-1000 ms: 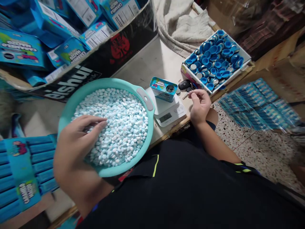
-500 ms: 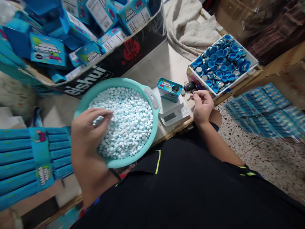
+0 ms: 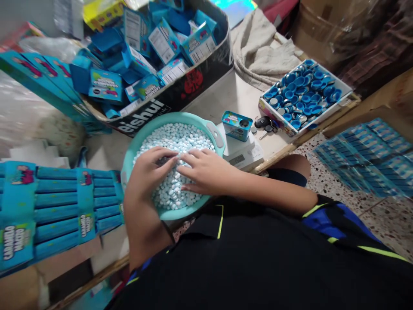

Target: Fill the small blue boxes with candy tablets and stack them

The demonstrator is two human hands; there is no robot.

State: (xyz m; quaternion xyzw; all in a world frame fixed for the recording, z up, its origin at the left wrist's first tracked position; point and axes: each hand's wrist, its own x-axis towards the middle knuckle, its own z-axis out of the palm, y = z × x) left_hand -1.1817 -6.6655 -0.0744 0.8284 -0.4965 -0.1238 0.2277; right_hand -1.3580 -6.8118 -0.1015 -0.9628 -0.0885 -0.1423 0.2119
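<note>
Both hands are over a turquoise basin (image 3: pixel 132 150) filled with small white and pale-blue candies (image 3: pixel 177 133). My left hand (image 3: pixel 150 172) is at the basin's left side, its thumb and finger brought together at the tips; what they hold, if anything, is too small to make out. Facing it, my right hand (image 3: pixel 209 172) reaches across from the right, fingers spread over the candies, its fingertips close to those of my left hand. Beside the basin, a small blue candy box (image 3: pixel 237 125) with a round hole in its top stands on a white digital scale (image 3: pixel 248 156).
Black car keys (image 3: pixel 263 122) lie near the scale. A white tray (image 3: pixel 343 88) holds many blue caps (image 3: pixel 300 92). Behind the basin stands a black carton (image 3: pixel 206 73) of blue boxes. Banded blue packs (image 3: pixel 58 202) lie at left, wrapped packs (image 3: pixel 371 155) at right.
My right hand has moved left from the keys to above the candies in the basin. My left hand stays over the basin. The camera view has shifted, so things appear further right.
</note>
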